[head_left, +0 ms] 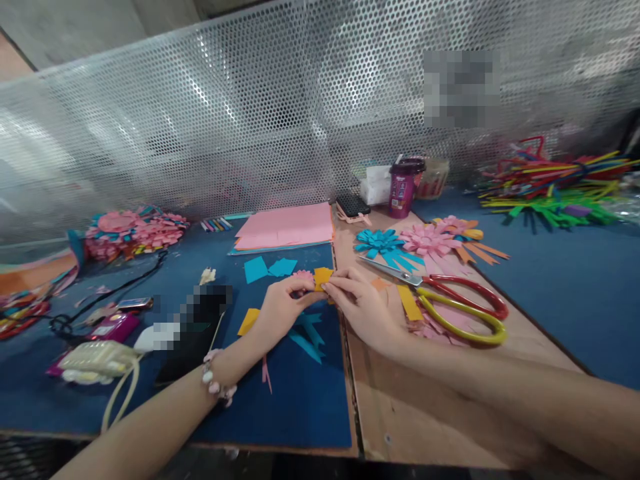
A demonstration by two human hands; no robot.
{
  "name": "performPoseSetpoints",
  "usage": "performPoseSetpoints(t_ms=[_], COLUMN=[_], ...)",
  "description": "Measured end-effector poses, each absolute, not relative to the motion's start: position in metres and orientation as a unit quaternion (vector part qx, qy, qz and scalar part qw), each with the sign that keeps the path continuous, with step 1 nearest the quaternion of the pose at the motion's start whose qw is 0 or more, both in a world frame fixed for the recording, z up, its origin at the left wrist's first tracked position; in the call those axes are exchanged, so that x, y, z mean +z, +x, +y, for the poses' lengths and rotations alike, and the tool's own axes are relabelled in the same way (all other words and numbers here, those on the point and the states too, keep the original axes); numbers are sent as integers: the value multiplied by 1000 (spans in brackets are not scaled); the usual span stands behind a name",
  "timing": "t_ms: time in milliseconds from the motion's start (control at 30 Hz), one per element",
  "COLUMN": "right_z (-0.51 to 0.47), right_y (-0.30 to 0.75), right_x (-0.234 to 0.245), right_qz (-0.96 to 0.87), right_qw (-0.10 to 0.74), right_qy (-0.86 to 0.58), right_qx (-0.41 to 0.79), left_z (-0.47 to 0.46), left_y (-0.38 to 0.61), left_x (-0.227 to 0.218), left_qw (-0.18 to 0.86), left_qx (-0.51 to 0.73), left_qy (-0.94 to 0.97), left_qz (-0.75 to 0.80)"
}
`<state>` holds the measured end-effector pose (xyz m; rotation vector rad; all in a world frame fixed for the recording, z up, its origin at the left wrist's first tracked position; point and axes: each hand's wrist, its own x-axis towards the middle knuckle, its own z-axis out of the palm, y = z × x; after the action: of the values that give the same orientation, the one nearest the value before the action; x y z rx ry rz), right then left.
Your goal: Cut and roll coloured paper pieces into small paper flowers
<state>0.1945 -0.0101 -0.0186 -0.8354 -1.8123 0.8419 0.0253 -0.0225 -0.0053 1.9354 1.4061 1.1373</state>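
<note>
Between my two hands is a small yellow-orange paper piece [323, 277], pinched at its edges. My left hand [283, 308], with a bead bracelet on the wrist, grips its left side; a bit of pink paper flower [302, 280] shows right by those fingers. My right hand [363, 307] pinches the paper's right side with thumb and fingertips. Blue paper strips [307, 337] lie under and beside my left hand, near another yellow piece [249, 322]. Scissors [450, 297] with a red and a yellow handle rest to the right of my right hand.
Pink sheets [285, 227] are stacked ahead, with blue paper squares [256, 269] nearer. Finished paper flowers [430, 239] lie right, a purple cup [401, 190] behind them. A phone [195, 333] and a pale corded item [97, 360] lie left. A perforated metal panel [280, 120] borders the back.
</note>
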Motion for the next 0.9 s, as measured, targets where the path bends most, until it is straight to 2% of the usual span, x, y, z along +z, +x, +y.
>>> performPoseSetpoints(t_ms=[67,300,633,733,900], right_z=[-9,-2,-5,-6,-11], right_y=[195,194,194,194,195], right_x=[-19,-27,-26,-27,-23], right_qz=[-743,-743,-768,-781,-800], right_qw=[463,440,389,394,412], right_qy=[-347,-355,-360,-336,-293], right_qx=[337,358,358,351,323], left_z=[-21,-22,-25,-25,-22], left_y=[25,27,28,27,19], left_x=[-6,-5,-4,-4,-1], left_qw=[221,236,211,169,32], left_qx=[414,385,280,280,317], left_qy=[719,726,790,811,842], left_qz=[513,518,503,485,435])
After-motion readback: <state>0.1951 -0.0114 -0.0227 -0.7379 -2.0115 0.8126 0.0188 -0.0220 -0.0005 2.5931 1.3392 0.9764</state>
